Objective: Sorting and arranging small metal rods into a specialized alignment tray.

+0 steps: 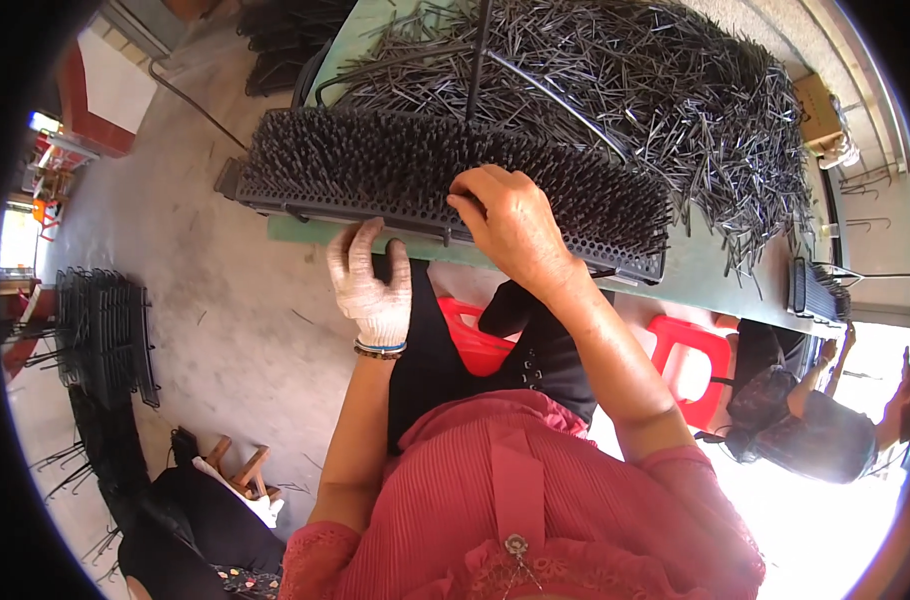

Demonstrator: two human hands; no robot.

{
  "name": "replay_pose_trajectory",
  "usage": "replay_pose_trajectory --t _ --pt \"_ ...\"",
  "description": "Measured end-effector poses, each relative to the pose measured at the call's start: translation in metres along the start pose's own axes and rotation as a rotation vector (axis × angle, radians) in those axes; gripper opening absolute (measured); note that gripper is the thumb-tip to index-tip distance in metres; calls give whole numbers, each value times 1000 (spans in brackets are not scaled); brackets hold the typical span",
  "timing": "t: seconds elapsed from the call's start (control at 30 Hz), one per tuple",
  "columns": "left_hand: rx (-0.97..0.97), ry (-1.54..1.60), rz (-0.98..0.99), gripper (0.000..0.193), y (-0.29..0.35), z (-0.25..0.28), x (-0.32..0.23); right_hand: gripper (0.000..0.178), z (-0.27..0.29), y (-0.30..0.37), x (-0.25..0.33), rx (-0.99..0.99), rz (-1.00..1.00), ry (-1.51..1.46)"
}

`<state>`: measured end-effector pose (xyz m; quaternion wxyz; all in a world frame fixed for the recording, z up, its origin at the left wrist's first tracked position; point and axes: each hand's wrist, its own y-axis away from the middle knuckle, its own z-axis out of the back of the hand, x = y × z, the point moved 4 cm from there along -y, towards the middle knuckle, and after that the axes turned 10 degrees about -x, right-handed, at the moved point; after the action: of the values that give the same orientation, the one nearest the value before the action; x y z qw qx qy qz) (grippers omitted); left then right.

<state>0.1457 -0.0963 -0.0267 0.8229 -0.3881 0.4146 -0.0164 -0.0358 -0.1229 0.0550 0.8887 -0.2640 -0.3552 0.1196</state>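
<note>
Ribbed red blouse [515, 470] fabric is filling the space nearest the camera, on the person's side of a long bristled black panel [375, 160]. That panel is serving as the landmark: it is lying crosswise in front of the torso, along the near side of a green table [710, 260], its long axis running left to right and its right end slanting a little closer to the body.

Bare and curled, the right hand [510, 215] is reaching over the panel's near strip of holes, right of the panel's middle, with thumb and forefinger drawing close together; whether they are gripping a strip, I cannot tell. The gloved left hand [370, 280] is sitting lower, just on the person's side of the panel's near edge, left of its middle. Its fingers are standing apart and loosely bent, showing nothing in their grasp; whether the tips are touching the edge is unclear. So the right hand is being the nearer one to the bristles, which are lying straight ahead of it.

Beyond the panel, a heap of loose black strips [655, 80] is spreading across the table. Well to the panel's left, stacked black racks [100, 325] are standing; to its right, a co-worker [810, 415] is sitting.
</note>
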Motion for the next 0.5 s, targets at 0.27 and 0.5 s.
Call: replay_pose_trajectory --t 0.27,0.5 --pt "-149 -188 -130 32 -51 8 18 8 -7 9 -7 -33 -14 100" --pt "-289 -218 -20 36 -94 26 70 21 18 16 -9 -206 -36 68"
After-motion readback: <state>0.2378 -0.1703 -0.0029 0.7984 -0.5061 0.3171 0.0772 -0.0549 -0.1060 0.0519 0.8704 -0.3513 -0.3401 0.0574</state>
